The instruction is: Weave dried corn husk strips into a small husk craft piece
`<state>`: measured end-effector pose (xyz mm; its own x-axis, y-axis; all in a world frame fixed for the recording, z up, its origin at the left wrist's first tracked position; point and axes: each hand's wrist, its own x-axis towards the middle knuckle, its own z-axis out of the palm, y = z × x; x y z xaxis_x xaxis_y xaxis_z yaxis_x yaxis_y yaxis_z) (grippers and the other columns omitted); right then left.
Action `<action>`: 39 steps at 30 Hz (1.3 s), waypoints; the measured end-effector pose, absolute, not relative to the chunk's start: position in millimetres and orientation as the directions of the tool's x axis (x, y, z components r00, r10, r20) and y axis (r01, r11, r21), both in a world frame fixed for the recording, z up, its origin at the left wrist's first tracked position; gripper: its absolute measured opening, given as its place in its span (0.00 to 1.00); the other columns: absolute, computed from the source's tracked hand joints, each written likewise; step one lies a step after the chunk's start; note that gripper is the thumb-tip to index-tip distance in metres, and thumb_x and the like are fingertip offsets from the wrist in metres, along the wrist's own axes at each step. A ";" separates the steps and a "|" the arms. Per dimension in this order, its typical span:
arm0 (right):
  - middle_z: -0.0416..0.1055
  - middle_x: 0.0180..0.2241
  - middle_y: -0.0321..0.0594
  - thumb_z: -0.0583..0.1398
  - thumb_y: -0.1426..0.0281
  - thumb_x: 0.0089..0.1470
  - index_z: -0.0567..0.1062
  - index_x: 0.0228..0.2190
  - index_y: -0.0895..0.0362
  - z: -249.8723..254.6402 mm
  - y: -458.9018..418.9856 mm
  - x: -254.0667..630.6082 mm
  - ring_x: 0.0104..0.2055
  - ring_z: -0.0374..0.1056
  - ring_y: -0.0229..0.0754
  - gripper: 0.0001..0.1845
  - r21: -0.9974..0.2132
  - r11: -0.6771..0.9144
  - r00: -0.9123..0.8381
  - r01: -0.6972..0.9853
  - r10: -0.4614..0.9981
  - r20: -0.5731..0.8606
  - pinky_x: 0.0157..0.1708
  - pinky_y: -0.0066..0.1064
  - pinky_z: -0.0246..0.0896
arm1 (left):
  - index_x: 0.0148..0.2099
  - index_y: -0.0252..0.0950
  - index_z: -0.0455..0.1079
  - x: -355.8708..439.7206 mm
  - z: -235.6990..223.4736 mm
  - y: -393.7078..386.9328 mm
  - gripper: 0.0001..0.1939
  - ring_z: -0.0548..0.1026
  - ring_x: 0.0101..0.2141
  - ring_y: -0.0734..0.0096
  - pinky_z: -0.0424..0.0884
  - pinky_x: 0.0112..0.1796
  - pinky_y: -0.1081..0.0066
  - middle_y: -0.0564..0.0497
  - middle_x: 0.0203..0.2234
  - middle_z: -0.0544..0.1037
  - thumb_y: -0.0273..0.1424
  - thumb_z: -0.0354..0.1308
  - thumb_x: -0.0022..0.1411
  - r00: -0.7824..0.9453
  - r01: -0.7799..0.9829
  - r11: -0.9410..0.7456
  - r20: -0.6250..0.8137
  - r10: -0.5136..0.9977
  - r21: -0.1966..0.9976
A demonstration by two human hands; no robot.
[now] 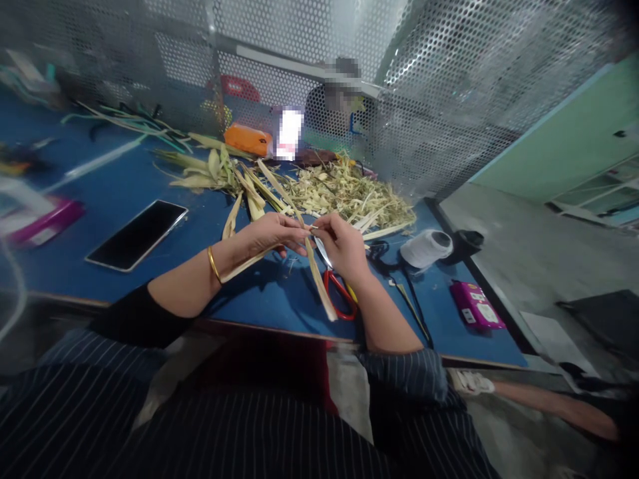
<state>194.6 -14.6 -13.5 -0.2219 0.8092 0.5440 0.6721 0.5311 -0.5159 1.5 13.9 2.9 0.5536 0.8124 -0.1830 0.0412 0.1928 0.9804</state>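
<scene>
Dried corn husk strips (319,283) pass between my two hands above the blue table's front part. My left hand (272,234), with a gold bangle at the wrist, is closed on the strips; one pale length trails back under the wrist. Thumb and fingers of my right hand (344,247) pinch the same strips close beside the left fingertips. Exactly what lies between the right fingertips is hidden. Red-handled scissors (345,307) lie under the right hand, blades partly covered. Just beyond my hands are longer husks (217,169) and a heap of shredded husk (349,189).
A phone (140,234) lies at left. White (424,249) and black thread spools (466,245) stand at right, near a purple packet (478,306). An orange packet (247,140) and a lit screen (289,134) sit before the perforated metal screen (279,73). Another person's arm (554,402) reaches in at lower right.
</scene>
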 end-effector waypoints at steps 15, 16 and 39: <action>0.67 0.17 0.31 0.56 0.62 0.60 0.70 0.23 0.54 -12.8 -26.5 184.4 0.20 0.62 0.35 0.15 -0.637 0.380 -0.281 0.671 0.925 0.256 0.26 0.28 0.55 | 0.35 0.32 0.78 8.1 -8.3 17.2 0.11 0.73 0.22 0.80 0.59 0.18 0.79 0.44 0.36 0.82 0.35 0.66 0.53 0.197 -0.067 0.025 -0.011 0.980 0.997; 0.67 0.17 0.30 0.55 0.63 0.61 0.70 0.23 0.54 -14.2 -27.1 182.6 0.19 0.62 0.34 0.15 -0.641 0.384 -0.310 0.665 0.922 0.231 0.26 0.27 0.54 | 0.34 0.31 0.78 9.3 -9.1 16.8 0.11 0.71 0.21 0.81 0.58 0.17 0.79 0.44 0.35 0.82 0.35 0.65 0.54 0.187 -0.063 0.016 -0.004 0.982 0.998; 0.71 0.26 0.35 0.58 0.66 0.59 0.72 0.30 0.55 -7.2 -31.5 184.8 0.27 0.65 0.35 0.07 -0.547 0.639 -0.153 0.541 0.714 0.683 0.30 0.30 0.57 | 0.25 0.30 0.75 20.4 -3.9 2.3 0.10 0.72 0.17 0.77 0.54 0.13 0.80 0.45 0.23 0.79 0.30 0.60 0.55 0.502 0.154 0.235 -0.281 0.818 0.960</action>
<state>184.8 -31.5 -7.2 -0.1527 0.7140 0.6833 0.5405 0.6392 -0.5471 20.4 2.3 -3.9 0.5020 0.8180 -0.2809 0.1536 0.2353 0.9597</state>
